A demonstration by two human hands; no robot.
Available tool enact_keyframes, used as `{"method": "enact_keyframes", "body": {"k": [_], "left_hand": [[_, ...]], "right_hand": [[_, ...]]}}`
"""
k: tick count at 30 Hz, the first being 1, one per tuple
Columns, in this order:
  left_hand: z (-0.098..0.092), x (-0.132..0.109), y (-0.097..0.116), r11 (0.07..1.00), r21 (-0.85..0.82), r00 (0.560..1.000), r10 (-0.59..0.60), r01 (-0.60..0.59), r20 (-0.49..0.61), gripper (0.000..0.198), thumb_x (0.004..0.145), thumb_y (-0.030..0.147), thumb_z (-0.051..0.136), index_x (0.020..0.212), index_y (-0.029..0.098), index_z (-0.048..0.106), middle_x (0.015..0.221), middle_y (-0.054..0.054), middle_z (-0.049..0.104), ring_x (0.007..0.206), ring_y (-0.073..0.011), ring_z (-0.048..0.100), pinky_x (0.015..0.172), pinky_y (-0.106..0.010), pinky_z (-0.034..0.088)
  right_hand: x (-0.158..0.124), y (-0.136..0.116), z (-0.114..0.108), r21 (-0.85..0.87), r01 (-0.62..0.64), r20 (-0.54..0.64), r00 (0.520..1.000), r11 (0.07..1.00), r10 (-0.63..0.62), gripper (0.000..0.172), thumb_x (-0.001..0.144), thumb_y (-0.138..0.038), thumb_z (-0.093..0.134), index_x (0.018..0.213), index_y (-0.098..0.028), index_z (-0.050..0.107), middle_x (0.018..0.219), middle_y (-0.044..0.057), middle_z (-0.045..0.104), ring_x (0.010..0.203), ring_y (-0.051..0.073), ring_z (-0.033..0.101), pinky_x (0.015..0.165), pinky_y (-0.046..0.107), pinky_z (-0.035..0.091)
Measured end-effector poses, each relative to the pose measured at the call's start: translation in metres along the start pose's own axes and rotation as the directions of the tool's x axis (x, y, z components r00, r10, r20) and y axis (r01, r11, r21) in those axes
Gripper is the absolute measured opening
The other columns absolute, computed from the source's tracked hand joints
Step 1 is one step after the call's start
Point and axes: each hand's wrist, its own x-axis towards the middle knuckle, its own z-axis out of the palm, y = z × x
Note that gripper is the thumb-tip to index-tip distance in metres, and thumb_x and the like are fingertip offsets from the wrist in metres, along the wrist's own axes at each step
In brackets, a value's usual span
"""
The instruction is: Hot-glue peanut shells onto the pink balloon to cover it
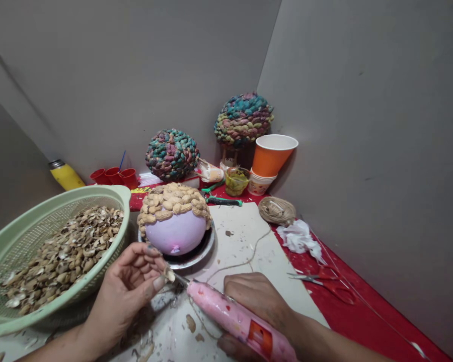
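Observation:
Between the thumb and fingers of my left hand (136, 276) is a peanut shell (169, 274), pinched with its hollow side partly showing. My right hand (254, 299) is wrapped round a pink glue gun (222, 306), whose metal nozzle meets or nearly meets the shell; which one I cannot tell. Just behind my left hand, a lilac balloon (177, 232) rests in a metal bowl (207, 249). Rows of peanut shells (173, 201) cover its upper part, and its pink-tinged knot faces me.
A green colander (126, 201) of peanut shells stands at left. Two painted shell balls (172, 153) sit behind, near an orange cup (274, 156) and pliers (224, 202). Twine (277, 210), crumpled white tissue (298, 236) and scissors (324, 281) lie at right.

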Motion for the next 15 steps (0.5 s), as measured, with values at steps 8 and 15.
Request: {"method": "enact_keyframes", "body": {"k": [8, 15], "left_hand": [[0.0013, 0.0002, 0.0006, 1.000, 0.012, 0.999, 0.017, -0.017, -0.033, 0.026, 0.076, 0.016, 0.078, 0.095, 0.020, 0.062, 0.085, -0.001, 0.069, 0.078, -0.0111, 0.065, 0.073, -0.018, 0.054], [0.0029, 0.0019, 0.0015, 1.000, 0.011, 0.998, 0.008, -0.007, -0.060, 0.026, 0.075, 0.015, 0.078, 0.095, 0.020, 0.062, 0.085, 0.000, 0.069, 0.078, -0.0112, 0.066, 0.073, -0.019, 0.055]], "right_hand": [[-0.0060, 0.0030, 0.0024, -0.039, 0.019, 0.035, 0.999, 0.999, -0.017, 0.062, 0.099, -0.058, 0.018, 0.059, -0.024, 0.051, 0.043, -0.006, 0.043, 0.035, 0.012, 0.030, 0.036, 0.027, 0.022], [-0.0068, 0.0010, 0.0007, -0.048, 0.013, 0.120, 0.993, 0.999, -0.007, 0.041, 0.082, -0.054, 0.056, 0.057, -0.023, 0.049, 0.043, -0.007, 0.043, 0.035, 0.010, 0.033, 0.038, 0.026, 0.022]]}}
